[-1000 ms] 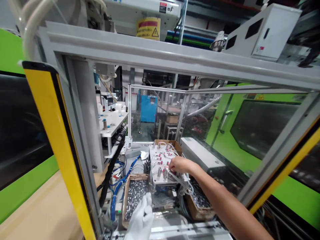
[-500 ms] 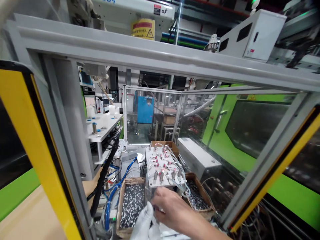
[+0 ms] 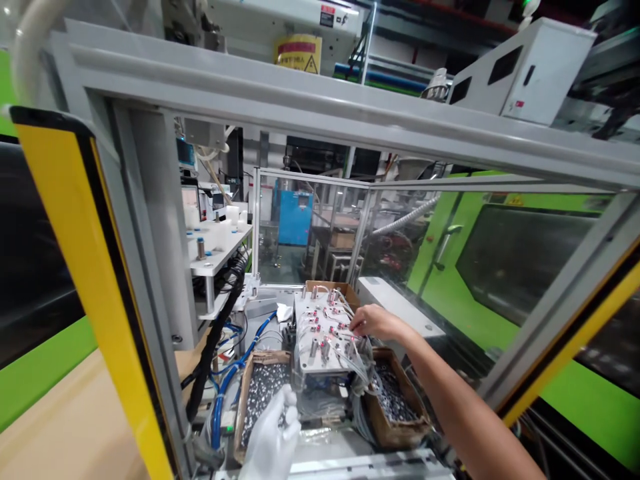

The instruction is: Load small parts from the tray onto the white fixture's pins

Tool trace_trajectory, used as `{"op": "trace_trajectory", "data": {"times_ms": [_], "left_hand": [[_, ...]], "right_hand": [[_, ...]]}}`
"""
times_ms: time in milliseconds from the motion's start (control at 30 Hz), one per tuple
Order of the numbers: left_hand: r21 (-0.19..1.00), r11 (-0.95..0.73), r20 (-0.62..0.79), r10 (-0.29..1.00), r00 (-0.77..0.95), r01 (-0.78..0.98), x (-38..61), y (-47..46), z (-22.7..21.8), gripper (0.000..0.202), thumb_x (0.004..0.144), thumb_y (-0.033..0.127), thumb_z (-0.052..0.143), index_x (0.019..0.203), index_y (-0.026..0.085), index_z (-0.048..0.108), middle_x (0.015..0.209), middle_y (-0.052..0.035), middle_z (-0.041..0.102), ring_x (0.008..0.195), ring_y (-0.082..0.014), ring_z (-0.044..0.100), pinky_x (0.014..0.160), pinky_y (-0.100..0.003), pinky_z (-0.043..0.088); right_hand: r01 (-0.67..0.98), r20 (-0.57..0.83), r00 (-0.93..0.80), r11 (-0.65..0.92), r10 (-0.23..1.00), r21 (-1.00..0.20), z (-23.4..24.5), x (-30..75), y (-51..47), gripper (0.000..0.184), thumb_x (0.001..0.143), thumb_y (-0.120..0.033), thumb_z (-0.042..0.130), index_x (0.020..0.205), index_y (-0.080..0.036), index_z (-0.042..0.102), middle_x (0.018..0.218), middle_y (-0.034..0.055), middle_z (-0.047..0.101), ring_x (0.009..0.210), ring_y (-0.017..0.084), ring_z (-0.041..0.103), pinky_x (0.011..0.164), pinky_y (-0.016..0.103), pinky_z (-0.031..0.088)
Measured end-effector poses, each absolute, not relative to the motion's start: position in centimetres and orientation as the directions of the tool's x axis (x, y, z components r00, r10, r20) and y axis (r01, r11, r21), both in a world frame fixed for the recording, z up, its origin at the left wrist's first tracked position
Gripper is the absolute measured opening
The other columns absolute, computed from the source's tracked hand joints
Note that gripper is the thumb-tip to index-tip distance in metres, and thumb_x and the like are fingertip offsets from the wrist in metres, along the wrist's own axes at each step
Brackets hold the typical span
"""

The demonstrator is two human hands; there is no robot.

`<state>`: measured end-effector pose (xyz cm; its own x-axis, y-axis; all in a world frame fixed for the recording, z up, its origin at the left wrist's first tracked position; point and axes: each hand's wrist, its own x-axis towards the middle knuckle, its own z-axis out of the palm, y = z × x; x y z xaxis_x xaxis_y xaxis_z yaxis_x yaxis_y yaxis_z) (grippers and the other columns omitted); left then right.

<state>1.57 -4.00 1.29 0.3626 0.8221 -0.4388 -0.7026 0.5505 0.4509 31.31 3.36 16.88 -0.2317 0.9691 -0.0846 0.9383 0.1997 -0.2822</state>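
My left hand (image 3: 274,430), in a white glove, is curled closed low in the view, over the near part of a cardboard box (image 3: 243,400) of small black and silvery parts (image 3: 266,385). Whatever lies in its fingers is too small to make out. My bare right hand (image 3: 374,321) reaches to the right edge of a pale metal fixture plate (image 3: 309,361), its fingertips pinched together above the plate. What they hold, if anything, is hidden. Several metal posts, red-lit fittings and clear tubes stand on the plate.
Right of the plate stands a second cardboard box (image 3: 395,435) of dark ring-like parts. Blue hoses (image 3: 220,407) run along the left. A grey frame beam (image 3: 320,107) crosses above, with yellow-edged posts (image 3: 95,267) at the sides. Behind are clear panels and a white housing (image 3: 400,307).
My right hand has left my left hand and moved forward and right to the plate's right edge. The gloved hand has shifted slightly left, still curled. The view has turned a little.
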Motion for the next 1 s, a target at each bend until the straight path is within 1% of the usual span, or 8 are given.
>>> {"op": "trace_trajectory", "data": {"times_ms": [133, 267, 467, 667, 767, 867, 933, 1000], "left_hand": [[0.401, 0.559, -0.443, 0.812, 0.381, -0.726, 2.2, -3.8, 0.5, 0.016, 0.095, 0.026, 0.06, 0.087, 0.017, 0.05, 0.066, 0.0075, 0.039, 0.044, 0.0003, 0.035, 0.041, -0.011, 0.03], [0.345, 0.511, -0.432, 0.831, 0.35, -0.788, 2.8, -3.7, -0.6, 0.009, 0.095, 0.021, 0.058, 0.097, 0.016, 0.052, 0.076, 0.0062, 0.047, 0.044, 0.0019, 0.036, 0.037, -0.011, 0.027], [0.336, 0.515, -0.463, 0.82, 0.338, -0.788, 2.7, -3.4, -1.0, 0.018, 0.096, 0.018, 0.056, 0.114, 0.014, 0.057, 0.079, 0.0024, 0.056, 0.049, -0.0003, 0.046, 0.04, -0.012, 0.035], [0.385, 0.482, -0.473, 0.836, 0.28, -0.787, 2.9, -3.3, -1.5, 0.028, 0.092, 0.016, 0.062, 0.12, 0.013, 0.058, 0.097, -0.0035, 0.066, 0.056, -0.0011, 0.054, 0.045, -0.013, 0.041], [0.296, 0.511, -0.485, 0.808, 0.333, -0.807, 2.7, -3.3, -1.1, 0.012, 0.095, 0.021, 0.058, 0.104, 0.012, 0.059, 0.075, 0.0039, 0.058, 0.043, 0.0018, 0.044, 0.038, -0.01, 0.031], [0.243, 0.564, -0.468, 0.781, 0.414, -0.79, 2.3, -3.5, -0.2, 0.018, 0.098, 0.03, 0.054, 0.089, 0.014, 0.057, 0.058, 0.0098, 0.042, 0.032, 0.0023, 0.029, 0.032, -0.011, 0.019], [0.284, 0.577, -0.491, 0.773, 0.401, -0.765, 2.1, -3.7, 0.2, 0.021, 0.099, 0.033, 0.052, 0.093, 0.015, 0.059, 0.061, 0.0089, 0.046, 0.032, 0.0019, 0.029, 0.033, -0.012, 0.022], [0.437, 0.543, -0.507, 0.807, 0.302, -0.717, 2.0, -3.6, 0.3, 0.019, 0.099, 0.033, 0.054, 0.102, 0.016, 0.063, 0.069, 0.0056, 0.054, 0.038, 0.001, 0.038, 0.041, -0.012, 0.035]], "right_hand": [[0.93, -0.208, -0.275, 0.205, 0.939, -0.304, 15.1, 32.0, 5.5, 0.033, 0.071, -0.017, 0.069, 0.101, -0.017, 0.083, 0.096, 0.0064, 0.08, 0.087, 0.02, 0.07, 0.074, 0.025, 0.048], [0.932, -0.264, -0.285, 0.202, 0.922, -0.3, 14.5, 31.8, 6.2, 0.035, 0.069, -0.016, 0.069, 0.1, -0.019, 0.083, 0.09, 0.0045, 0.08, 0.083, 0.02, 0.07, 0.071, 0.023, 0.047], [0.941, -0.302, -0.305, 0.237, 0.903, -0.242, 13.9, 31.2, 6.5, 0.043, 0.068, -0.005, 0.059, 0.1, -0.019, 0.083, 0.088, 0.0037, 0.08, 0.081, 0.018, 0.07, 0.069, 0.021, 0.047], [0.951, -0.289, -0.307, 0.28, 0.907, -0.134, 14.0, 30.6, 6.1, 0.047, 0.068, -0.001, 0.058, 0.103, -0.019, 0.083, 0.09, 0.0054, 0.08, 0.083, 0.018, 0.071, 0.069, 0.02, 0.046], [0.952, -0.302, -0.303, 0.274, 0.904, -0.136, 13.9, 30.5, 6.1, 0.048, 0.069, -0.001, 0.056, 0.105, -0.019, 0.083, 0.092, 0.007, 0.08, 0.084, 0.019, 0.071, 0.069, 0.021, 0.046], [0.948, -0.292, -0.312, 0.273, 0.904, -0.167, 13.6, 30.8, 6.0, 0.044, 0.073, -0.003, 0.056, 0.105, -0.017, 0.082, 0.095, 0.0086, 0.08, 0.086, 0.02, 0.071, 0.072, 0.023, 0.045], [0.943, -0.288, -0.317, 0.267, 0.904, -0.2, 13.3, 31.0, 5.9, 0.043, 0.074, -0.004, 0.056, 0.106, -0.015, 0.082, 0.097, 0.0089, 0.08, 0.088, 0.021, 0.07, 0.074, 0.023, 0.046], [0.937, -0.275, -0.316, 0.253, 0.908, -0.242, 12.9, 31.2, 5.7, 0.045, 0.072, -0.003, 0.054, 0.106, -0.014, 0.082, 0.097, 0.0081, 0.079, 0.089, 0.02, 0.069, 0.077, 0.023, 0.046]]}}
